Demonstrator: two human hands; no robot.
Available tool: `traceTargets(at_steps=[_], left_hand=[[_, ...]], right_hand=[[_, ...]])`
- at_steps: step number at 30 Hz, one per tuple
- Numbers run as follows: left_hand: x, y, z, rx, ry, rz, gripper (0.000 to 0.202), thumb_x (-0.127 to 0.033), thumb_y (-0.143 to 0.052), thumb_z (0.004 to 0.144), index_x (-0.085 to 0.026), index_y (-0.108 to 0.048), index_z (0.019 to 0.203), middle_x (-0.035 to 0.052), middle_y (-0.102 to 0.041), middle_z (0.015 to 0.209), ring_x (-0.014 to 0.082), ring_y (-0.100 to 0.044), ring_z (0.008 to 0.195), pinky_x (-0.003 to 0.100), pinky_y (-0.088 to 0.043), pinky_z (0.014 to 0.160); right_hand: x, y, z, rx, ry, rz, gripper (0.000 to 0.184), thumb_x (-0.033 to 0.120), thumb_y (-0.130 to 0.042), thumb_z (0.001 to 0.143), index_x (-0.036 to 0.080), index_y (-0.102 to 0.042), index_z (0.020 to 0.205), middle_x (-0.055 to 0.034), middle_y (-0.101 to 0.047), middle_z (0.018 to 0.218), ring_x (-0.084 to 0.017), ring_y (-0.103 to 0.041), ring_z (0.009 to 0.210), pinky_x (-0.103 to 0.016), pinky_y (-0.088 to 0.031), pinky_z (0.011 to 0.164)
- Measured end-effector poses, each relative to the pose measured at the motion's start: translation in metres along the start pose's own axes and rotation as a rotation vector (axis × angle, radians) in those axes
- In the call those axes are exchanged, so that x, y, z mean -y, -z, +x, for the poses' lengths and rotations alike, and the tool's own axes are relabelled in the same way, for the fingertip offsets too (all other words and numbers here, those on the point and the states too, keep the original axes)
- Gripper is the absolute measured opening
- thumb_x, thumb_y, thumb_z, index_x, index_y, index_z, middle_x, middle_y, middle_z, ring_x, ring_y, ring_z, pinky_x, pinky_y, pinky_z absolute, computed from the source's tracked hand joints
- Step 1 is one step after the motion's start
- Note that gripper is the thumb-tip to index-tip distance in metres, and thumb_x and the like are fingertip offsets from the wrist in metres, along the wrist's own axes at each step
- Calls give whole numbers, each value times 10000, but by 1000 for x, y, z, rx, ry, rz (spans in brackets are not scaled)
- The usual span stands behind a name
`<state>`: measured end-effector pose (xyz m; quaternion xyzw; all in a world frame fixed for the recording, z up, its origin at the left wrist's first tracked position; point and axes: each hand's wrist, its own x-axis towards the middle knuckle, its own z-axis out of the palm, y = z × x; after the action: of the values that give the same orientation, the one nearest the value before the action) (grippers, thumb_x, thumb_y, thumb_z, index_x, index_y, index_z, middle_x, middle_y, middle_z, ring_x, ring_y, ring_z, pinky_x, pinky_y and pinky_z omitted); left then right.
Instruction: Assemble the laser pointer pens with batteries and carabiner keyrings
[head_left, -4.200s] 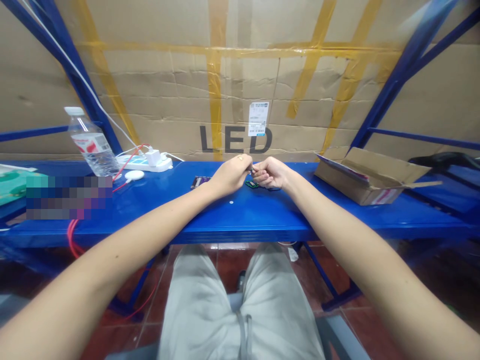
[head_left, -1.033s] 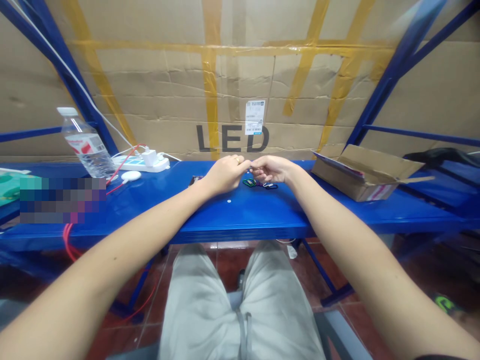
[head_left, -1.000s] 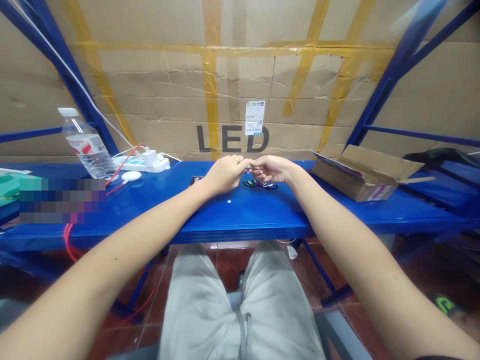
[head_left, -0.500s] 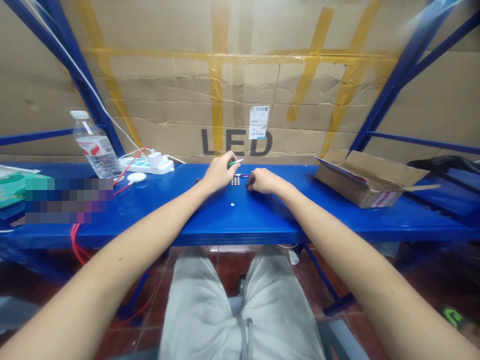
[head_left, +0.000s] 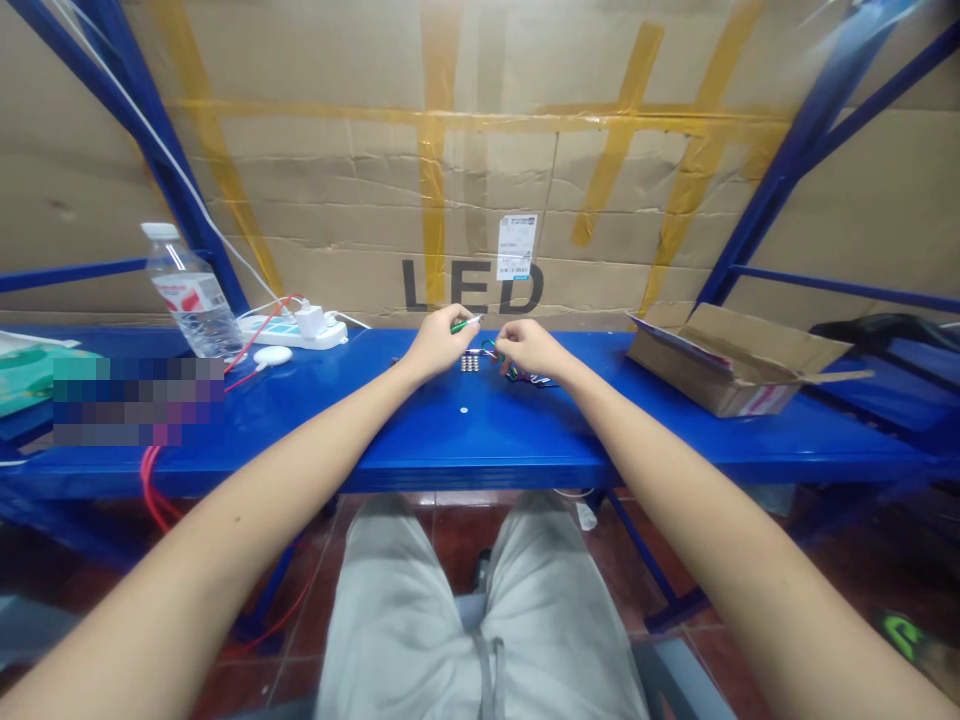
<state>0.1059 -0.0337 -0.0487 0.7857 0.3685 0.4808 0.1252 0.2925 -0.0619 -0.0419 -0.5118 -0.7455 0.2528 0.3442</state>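
My left hand (head_left: 439,342) is closed in a pinch around a slim green-and-white pen-like stick (head_left: 465,324), whose tip points right. To its right, my right hand (head_left: 529,347) is also pinched. A small dark green piece (head_left: 488,347) shows at its fingertips, too small to name. Beneath and behind the right hand lies a bundle of thin coloured strands or sticks (head_left: 536,379), partly hidden. Between the hands, several small round silver pieces (head_left: 469,364) sit in tidy rows on the blue table (head_left: 420,430). A small white disc (head_left: 464,410) lies nearer me.
An open cardboard box (head_left: 720,370) stands at the right. On the left are a clear bottle (head_left: 187,295), a white power strip (head_left: 292,328) with cables, a white round puck (head_left: 273,356) and a green packet (head_left: 75,380). A large cardboard sheet (head_left: 345,200) rises behind the table.
My right hand has lifted slightly from the tabletop, uncovering the coloured bundle beneath it. My left hand has barely moved and still holds the green-and-white stick.
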Motion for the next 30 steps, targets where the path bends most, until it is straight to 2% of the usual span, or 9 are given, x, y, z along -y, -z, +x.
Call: traceTargets(at_steps=[4,8,11,13,15,18,25,30], left_hand=[[-3,-2,0,116,55,-83,227,-369,-636,814,-149,-692,807,35,-698,805,167,-582,773,292,-435,746],[-5,-3,0,205,164,-138,278,-401,-638,804,-155,-679,683,-14,-564,579,126,-483,600,275,-367,605],[-2,-4,0,211,258,-202,301,-409,-665,783,-171,-618,605,-42,-434,479,101,-385,502,270,-294,517],[1,-5,1,208,327,-281,350,-398,-678,778,-183,-532,543,-48,-381,454,88,-334,463,266,-247,479],[4,-5,1,221,386,-381,392,-374,-683,779,-192,-458,516,-53,-346,449,75,-300,437,258,-212,456],[5,-6,2,233,422,-469,414,-347,-699,776,-191,-421,511,-56,-336,457,61,-292,418,249,-194,438],[-2,-4,0,231,434,-471,439,-366,-746,762,-188,-425,522,-50,-353,449,60,-308,415,243,-203,439],[-1,-6,-1,248,430,-450,437,-409,-751,763,-194,-444,539,-42,-369,455,76,-333,431,255,-237,456]], right_hand=[[-2,3,0,-13,-34,284,177,125,-569,867,189,-485,724,-44,-662,639,-100,-538,441,-205,-381,373],[-3,-2,0,38,-8,358,155,158,-587,894,187,-497,771,-11,-628,629,-85,-506,422,-197,-388,372],[-2,-7,0,72,33,273,62,153,-534,926,179,-537,870,15,-602,639,-90,-503,439,-208,-411,416],[-1,-9,-1,79,136,140,80,141,-505,935,167,-579,920,3,-628,694,-107,-553,521,-223,-462,509],[0,-12,-1,63,281,4,125,132,-510,930,154,-626,971,-43,-700,855,-149,-642,731,-259,-516,698],[-2,-14,0,31,422,-94,216,116,-515,921,141,-659,1081,-94,-721,1118,-216,-647,1041,-328,-477,937],[-13,-18,7,-18,423,-178,288,104,-450,925,114,-659,1123,-132,-722,1137,-232,-649,1013,-344,-476,919],[-14,-19,8,-42,386,-156,285,81,-409,901,96,-659,1039,-118,-725,1015,-210,-640,949,-327,-479,890]])
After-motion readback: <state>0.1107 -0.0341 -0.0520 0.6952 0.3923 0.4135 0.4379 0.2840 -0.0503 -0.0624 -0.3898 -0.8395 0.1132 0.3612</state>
